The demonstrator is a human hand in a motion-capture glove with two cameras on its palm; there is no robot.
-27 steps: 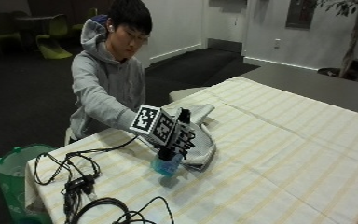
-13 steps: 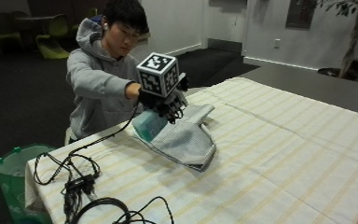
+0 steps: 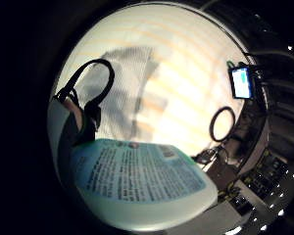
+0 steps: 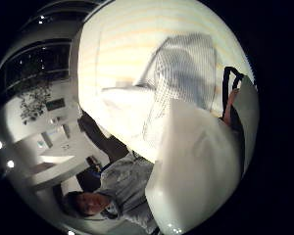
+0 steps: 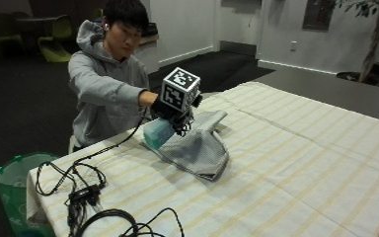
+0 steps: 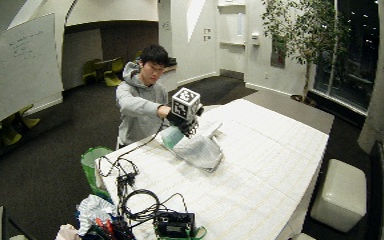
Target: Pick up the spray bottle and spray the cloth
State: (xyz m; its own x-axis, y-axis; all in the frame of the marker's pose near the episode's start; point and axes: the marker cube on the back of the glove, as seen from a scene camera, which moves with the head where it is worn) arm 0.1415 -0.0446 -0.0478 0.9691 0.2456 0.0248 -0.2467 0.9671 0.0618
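Observation:
My gloved right hand [image 5: 170, 113] grips a pale teal spray bottle [image 5: 157, 134] and holds it lifted above the table, over the near end of the cloth. The grey checked cloth [image 5: 199, 145] lies crumpled on the striped tablecloth [image 5: 294, 163], just beside and below the bottle. In the little finger side palm view the bottle's printed label [image 3: 137, 176] fills the space close to the palm, with the cloth [image 3: 122, 93] beyond it. The thumb side palm view shows the bottle's white body [image 4: 196, 166] against the cloth [image 4: 186, 78]. In the wide outside view the hand [image 6: 179, 119] holds the bottle [image 6: 171, 137] over the cloth [image 6: 198, 149].
Black cables [image 5: 84, 192] trail across the table's near left corner. A green bin [image 5: 12, 182] stands on the floor beside that corner. A box with cables [image 6: 173, 224] sits at the table's near end. The tablecloth stretches wide to the right of the cloth.
The hand went from low on the table at the bottle up to chest height with the bottle in it, then stayed over the cloth's near end.

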